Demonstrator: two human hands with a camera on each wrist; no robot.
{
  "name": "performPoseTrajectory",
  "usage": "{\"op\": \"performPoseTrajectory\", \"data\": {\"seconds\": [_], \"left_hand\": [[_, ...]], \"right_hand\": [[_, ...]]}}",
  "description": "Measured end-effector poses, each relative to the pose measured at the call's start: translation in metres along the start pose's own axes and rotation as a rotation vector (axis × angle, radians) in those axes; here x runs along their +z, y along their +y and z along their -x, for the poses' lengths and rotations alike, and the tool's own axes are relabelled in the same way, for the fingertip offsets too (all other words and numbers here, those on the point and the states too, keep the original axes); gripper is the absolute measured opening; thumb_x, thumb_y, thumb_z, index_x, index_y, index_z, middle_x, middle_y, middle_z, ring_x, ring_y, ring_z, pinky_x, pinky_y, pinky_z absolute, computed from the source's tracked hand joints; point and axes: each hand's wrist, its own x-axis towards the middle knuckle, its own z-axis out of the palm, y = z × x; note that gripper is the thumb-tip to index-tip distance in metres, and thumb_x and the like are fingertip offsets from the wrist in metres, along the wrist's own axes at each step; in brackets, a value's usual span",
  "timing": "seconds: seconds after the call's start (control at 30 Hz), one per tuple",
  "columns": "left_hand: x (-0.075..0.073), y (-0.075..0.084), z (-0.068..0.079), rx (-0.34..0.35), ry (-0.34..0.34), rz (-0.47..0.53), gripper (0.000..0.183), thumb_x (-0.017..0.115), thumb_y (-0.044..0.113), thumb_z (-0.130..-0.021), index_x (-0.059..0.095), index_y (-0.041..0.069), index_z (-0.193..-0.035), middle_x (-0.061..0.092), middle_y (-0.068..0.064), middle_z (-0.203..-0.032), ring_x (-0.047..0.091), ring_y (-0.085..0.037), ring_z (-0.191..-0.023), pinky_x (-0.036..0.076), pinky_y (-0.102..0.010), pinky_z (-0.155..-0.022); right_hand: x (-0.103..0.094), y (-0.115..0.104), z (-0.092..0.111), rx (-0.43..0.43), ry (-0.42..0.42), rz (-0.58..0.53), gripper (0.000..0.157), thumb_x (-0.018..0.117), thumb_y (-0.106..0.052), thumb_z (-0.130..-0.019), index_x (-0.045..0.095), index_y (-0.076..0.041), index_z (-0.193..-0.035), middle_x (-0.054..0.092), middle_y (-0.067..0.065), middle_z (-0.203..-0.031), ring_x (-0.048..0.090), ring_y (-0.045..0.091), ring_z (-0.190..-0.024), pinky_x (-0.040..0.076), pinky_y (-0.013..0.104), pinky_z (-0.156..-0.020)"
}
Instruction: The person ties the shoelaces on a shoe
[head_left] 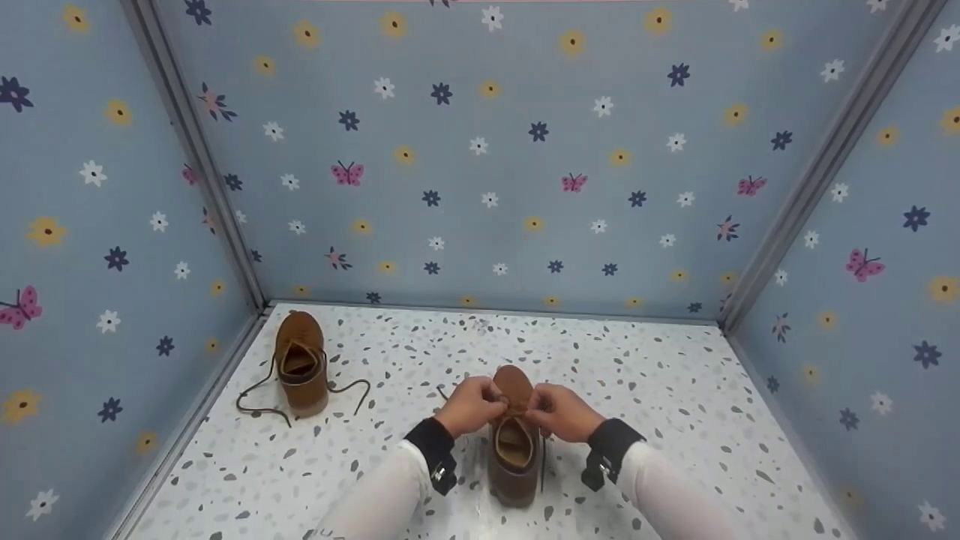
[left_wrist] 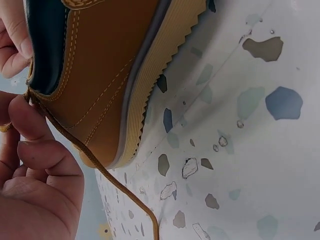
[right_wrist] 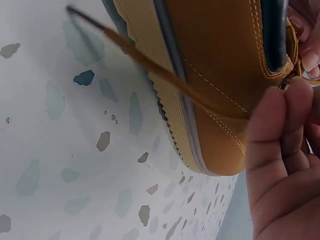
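Observation:
A brown lace-up shoe (head_left: 514,480) stands upright on the speckled surface, toe pointing away from me. My left hand (head_left: 472,406) is at the left of its lacing and pinches the shoelace (left_wrist: 125,187) between thumb and finger. On the other side, my right hand (head_left: 568,414) pinches the lace (right_wrist: 165,75) near the top of the eyelets. Loose lace ends hang down along both sides of the shoe. Fingers hide part of the crossing at the tongue. The wrist views show the dark collar lining (left_wrist: 47,45), stitched tan upper and ridged pale sole.
A second brown shoe (head_left: 306,394) stands at the back left, its laces (head_left: 259,409) undone and spread out to both sides. Blue flower-patterned panels (head_left: 487,165) with grey frame edges wall in the white speckled surface (head_left: 637,375) at the back, left and right.

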Motion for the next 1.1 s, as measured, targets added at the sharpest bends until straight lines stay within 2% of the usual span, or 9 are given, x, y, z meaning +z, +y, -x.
{"op": "performPoseTrajectory", "data": {"seconds": [0.2,0.43,0.7,0.8,0.97,1.1], "left_hand": [[-0.0018,-0.0012,0.0009,0.000,0.017,-0.010,0.007,0.072,0.007,-0.090,0.066,0.003,-0.089,0.064,0.001,-0.082,0.057,-0.009,-0.066,0.047,-0.022,-0.058],[-0.0026,0.0006,0.0012,-0.023,0.019,-0.015,0.009,0.073,0.007,-0.089,0.065,0.004,-0.088,0.063,0.000,-0.081,0.056,-0.010,-0.065,0.046,-0.023,-0.057],[-0.0030,0.0015,0.0027,-0.013,0.010,-0.014,0.006,0.072,0.006,-0.089,0.067,0.004,-0.089,0.069,-0.004,-0.091,0.061,-0.012,-0.074,0.049,-0.024,-0.062],[-0.0030,0.0013,0.0023,-0.003,0.013,-0.029,0.005,0.072,0.006,-0.089,0.067,0.005,-0.088,0.070,-0.004,-0.094,0.062,-0.013,-0.078,0.050,-0.025,-0.064],[-0.0030,0.0013,0.0031,0.034,0.015,-0.024,0.006,0.073,0.005,-0.087,0.067,0.005,-0.086,0.071,-0.004,-0.095,0.066,-0.021,-0.091,0.053,-0.025,-0.071],[-0.0027,0.0010,0.0037,0.053,0.004,-0.003,0.006,0.072,0.004,-0.088,0.066,0.003,-0.087,0.075,-0.007,-0.102,0.068,-0.024,-0.102,0.053,-0.025,-0.076]], "right_hand": [[0.0009,-0.0004,-0.0017,-0.005,0.006,-0.053,0.006,0.069,-0.009,-0.099,0.065,-0.006,-0.099,0.071,0.008,-0.087,0.065,0.010,-0.066,0.062,0.039,-0.064],[0.0002,0.0018,-0.0029,0.019,0.012,-0.062,0.011,0.072,-0.012,-0.097,0.067,-0.006,-0.104,0.071,0.007,-0.086,0.062,0.010,-0.063,0.054,0.025,-0.057],[0.0003,0.0041,-0.0032,0.037,0.014,-0.025,0.015,0.066,-0.005,-0.093,0.070,-0.005,-0.107,0.069,0.004,-0.084,0.062,0.009,-0.065,0.053,0.025,-0.059],[0.0008,0.0028,-0.0045,0.046,0.025,-0.015,0.013,0.067,-0.007,-0.095,0.072,-0.006,-0.107,0.072,0.005,-0.087,0.062,0.009,-0.066,0.053,0.025,-0.060],[0.0038,0.0015,-0.0078,0.022,0.083,0.028,0.012,0.072,-0.016,-0.096,0.078,-0.012,-0.106,0.077,0.004,-0.101,0.066,0.010,-0.084,0.055,0.027,-0.072],[0.0081,0.0025,-0.0098,-0.025,0.120,0.075,0.014,0.070,-0.014,-0.097,0.080,-0.014,-0.107,0.079,0.003,-0.107,0.068,0.012,-0.094,0.055,0.027,-0.079]]}}
